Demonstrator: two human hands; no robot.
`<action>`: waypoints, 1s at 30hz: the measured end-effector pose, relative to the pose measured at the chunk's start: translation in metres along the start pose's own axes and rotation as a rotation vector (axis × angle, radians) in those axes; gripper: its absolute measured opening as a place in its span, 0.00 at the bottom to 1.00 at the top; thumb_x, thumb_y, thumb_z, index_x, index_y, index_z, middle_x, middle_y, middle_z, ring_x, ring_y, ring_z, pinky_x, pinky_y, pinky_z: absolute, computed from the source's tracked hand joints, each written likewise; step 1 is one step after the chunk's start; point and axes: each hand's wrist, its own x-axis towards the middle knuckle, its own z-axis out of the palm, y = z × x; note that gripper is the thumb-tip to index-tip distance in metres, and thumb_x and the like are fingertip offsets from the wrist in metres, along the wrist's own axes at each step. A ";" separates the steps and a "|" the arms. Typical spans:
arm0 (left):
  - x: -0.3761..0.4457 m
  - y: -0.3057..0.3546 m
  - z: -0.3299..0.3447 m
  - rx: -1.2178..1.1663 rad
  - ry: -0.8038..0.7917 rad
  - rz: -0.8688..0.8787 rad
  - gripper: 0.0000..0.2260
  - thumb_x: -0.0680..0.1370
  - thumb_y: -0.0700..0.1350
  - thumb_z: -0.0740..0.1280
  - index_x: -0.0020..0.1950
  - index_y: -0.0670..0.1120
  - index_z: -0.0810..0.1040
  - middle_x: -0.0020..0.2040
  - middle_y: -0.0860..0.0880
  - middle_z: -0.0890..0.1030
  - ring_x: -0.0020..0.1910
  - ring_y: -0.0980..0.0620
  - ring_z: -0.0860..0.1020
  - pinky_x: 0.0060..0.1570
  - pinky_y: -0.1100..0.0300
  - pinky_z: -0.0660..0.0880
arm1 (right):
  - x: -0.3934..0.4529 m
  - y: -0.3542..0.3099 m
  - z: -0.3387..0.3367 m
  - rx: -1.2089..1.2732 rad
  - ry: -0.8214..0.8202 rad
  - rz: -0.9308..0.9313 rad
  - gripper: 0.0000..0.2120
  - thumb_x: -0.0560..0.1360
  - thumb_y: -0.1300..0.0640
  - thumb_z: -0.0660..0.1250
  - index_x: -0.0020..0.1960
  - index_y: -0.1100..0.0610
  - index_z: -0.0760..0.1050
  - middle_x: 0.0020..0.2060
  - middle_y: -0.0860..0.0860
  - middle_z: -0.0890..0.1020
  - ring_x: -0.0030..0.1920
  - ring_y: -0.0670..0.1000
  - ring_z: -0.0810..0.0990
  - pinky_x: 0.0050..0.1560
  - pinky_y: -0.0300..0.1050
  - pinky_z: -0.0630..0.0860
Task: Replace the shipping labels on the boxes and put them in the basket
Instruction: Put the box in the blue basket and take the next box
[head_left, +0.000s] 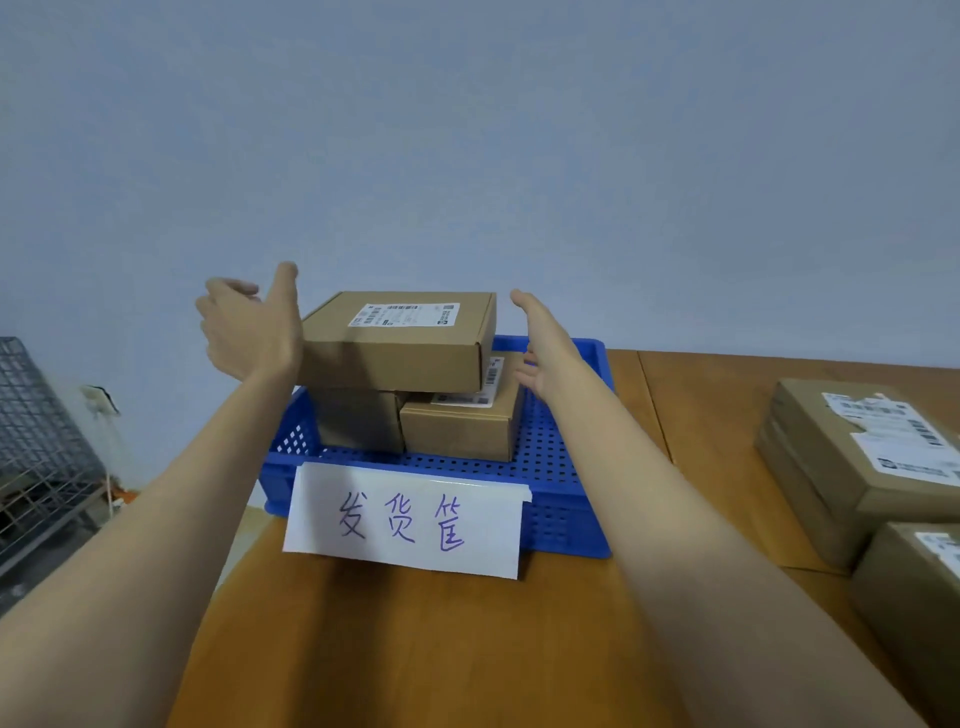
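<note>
Perforated blue plastic basket: two cardboard boxes side by side, a third labelled box stacked atop, between both hands. Left hand and right hand fingers spread, gripping nothing.

A perforated blue plastic basket holds plain brown cardboard boxes. On the basket's front hangs a white paper sign with purple handwriting.

One head-worn camera looks forward and down, close over the table; wide-angle.
</note>
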 end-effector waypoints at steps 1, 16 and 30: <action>-0.015 0.015 0.002 -0.058 -0.007 0.040 0.23 0.70 0.63 0.63 0.55 0.46 0.73 0.55 0.51 0.75 0.54 0.48 0.77 0.56 0.53 0.71 | -0.009 -0.005 -0.008 -0.009 0.009 -0.008 0.32 0.76 0.42 0.67 0.73 0.57 0.64 0.64 0.54 0.72 0.59 0.53 0.72 0.63 0.48 0.70; -0.331 0.134 0.094 -0.077 -1.368 -0.234 0.29 0.79 0.59 0.65 0.75 0.45 0.66 0.73 0.43 0.69 0.64 0.42 0.75 0.59 0.52 0.74 | -0.085 -0.056 -0.283 -0.229 0.589 -0.133 0.34 0.74 0.46 0.70 0.73 0.62 0.64 0.71 0.57 0.68 0.69 0.58 0.69 0.58 0.49 0.69; -0.414 0.104 0.132 0.189 -1.420 -0.291 0.34 0.79 0.65 0.60 0.77 0.43 0.65 0.76 0.42 0.67 0.72 0.40 0.68 0.70 0.47 0.68 | -0.097 -0.012 -0.339 -0.981 0.487 0.123 0.30 0.76 0.36 0.62 0.67 0.57 0.72 0.64 0.55 0.77 0.62 0.58 0.75 0.63 0.52 0.71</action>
